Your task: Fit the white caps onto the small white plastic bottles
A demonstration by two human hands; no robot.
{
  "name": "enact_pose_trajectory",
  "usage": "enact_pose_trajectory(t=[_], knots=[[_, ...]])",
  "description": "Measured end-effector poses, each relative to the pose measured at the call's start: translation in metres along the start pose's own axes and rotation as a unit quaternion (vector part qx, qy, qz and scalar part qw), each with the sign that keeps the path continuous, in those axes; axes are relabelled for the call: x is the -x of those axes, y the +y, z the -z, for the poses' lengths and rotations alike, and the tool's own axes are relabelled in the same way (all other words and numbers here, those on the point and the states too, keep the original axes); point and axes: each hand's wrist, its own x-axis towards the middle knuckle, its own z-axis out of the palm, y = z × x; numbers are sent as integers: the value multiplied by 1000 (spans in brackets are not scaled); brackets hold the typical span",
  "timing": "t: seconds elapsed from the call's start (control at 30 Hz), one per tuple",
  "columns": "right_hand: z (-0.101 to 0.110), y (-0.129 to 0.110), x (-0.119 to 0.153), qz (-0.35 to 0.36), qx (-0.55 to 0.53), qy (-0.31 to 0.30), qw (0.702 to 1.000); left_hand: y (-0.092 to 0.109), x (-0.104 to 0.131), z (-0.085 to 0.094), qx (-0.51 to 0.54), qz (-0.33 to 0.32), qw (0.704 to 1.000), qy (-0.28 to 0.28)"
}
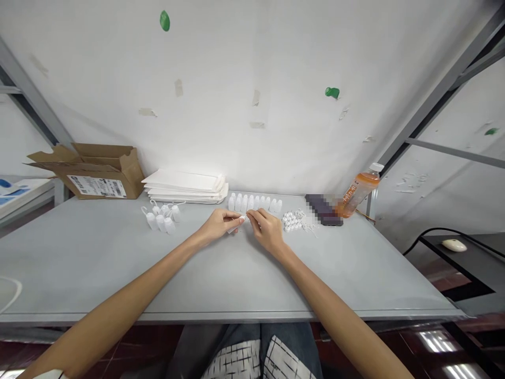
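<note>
My left hand [219,224] is closed around a small white plastic bottle [235,225], tilted with its neck toward the right. The fingertips of my right hand [266,227] are pinched together at the neck end; whatever lies between them is too small to make out. Just behind both hands stands a row of small white bottles [252,201], partly hidden by the fingers. Right of my right hand lies a pile of small white caps [292,221] with thin white strips [310,226]. Several white bottles with looped strips [161,222] are grouped to the left.
A stack of white flat boxes or envelopes [184,187] lies against the wall, beside an opened cardboard box [98,171]. At the right of the grey table [221,287] are a dark, partly blurred object [331,217] and a leaning bottle of orange drink [357,192].
</note>
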Motion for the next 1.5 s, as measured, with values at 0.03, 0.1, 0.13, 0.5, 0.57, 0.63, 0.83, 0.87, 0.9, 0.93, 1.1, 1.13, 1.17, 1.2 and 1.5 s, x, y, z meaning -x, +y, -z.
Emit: enact_pose_trajectory(t=[0.03,0.1,0.13,0.5,0.57,0.63,0.83,0.87,0.9,0.93,1.1,1.13,1.17,1.2,1.5], knots=[[0,0,0,0,0,2,1000,-1,-1,0,5,3,1000,-2],[0,-1,-1,-2,-2,4,1000,-1,-2,0,18,10,1000,-7],[0,-1,-1,-2,-3,4,1000,-1,-2,0,25,15,1000,-9],[16,6,-8,-72,-87,39,993,-1,-1,4,45,28,998,27],[19,4,-10,-91,-117,41,988,-1,-1,3,37,20,999,34],[20,1,-10,-104,-149,26,983,0,1,1,23,12,999,29],[15,1,-7,-94,-202,-75,972,-4,4,-7,-97,-50,993,41],[15,2,-7,-93,-205,-82,971,-5,4,-8,-120,-63,989,55],[15,2,-7,-94,-209,-87,970,-7,3,-8,-141,-75,985,70],[15,2,-7,-96,-214,-91,968,-8,3,-7,-160,-83,980,85],[22,-3,-11,-154,-259,-125,945,-10,3,-6,-223,-104,962,119],[23,-5,-12,-168,-270,-134,939,-10,3,-6,-226,-107,961,121],[24,-7,-13,-178,-282,-143,932,-11,3,-6,-227,-110,960,121],[26,-9,-13,-185,-295,-152,925,-11,4,-6,-227,-114,959,121],[24,-10,-14,-221,-354,-191,889,-9,4,-5,-236,-117,958,110]])
